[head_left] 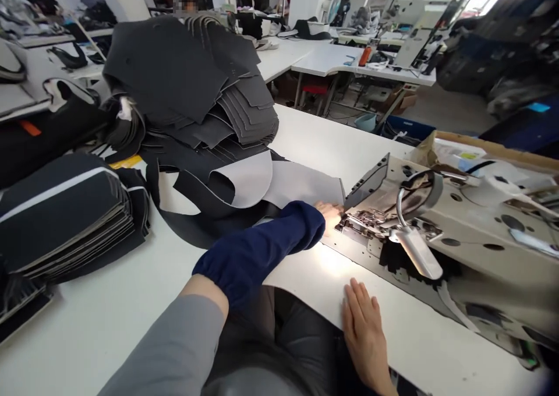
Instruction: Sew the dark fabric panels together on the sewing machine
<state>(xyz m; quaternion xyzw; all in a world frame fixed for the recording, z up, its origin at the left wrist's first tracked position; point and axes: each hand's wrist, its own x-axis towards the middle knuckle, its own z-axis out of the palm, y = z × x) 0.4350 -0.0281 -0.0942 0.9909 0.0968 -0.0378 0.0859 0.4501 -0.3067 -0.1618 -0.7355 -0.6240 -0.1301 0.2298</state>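
Note:
My left hand (331, 215), in a dark blue sleeve cover, reaches to the needle area (371, 218) of a sewing machine (476, 233). Its fingers are bunched on the edge of a grey fabric piece (301, 186) lying on the white table (109, 314). My right hand (362, 326) lies flat and open on the table's near edge, fingers stretched out, holding nothing. A small lamp (414, 247) on a bent arm lights the stitching plate.
A tall stack of dark cut fabric pieces (187, 75) stands behind the work. A second stack (65, 215) lies at the left. Other tables (349, 61) and a cardboard box (489, 151) are at the back and right.

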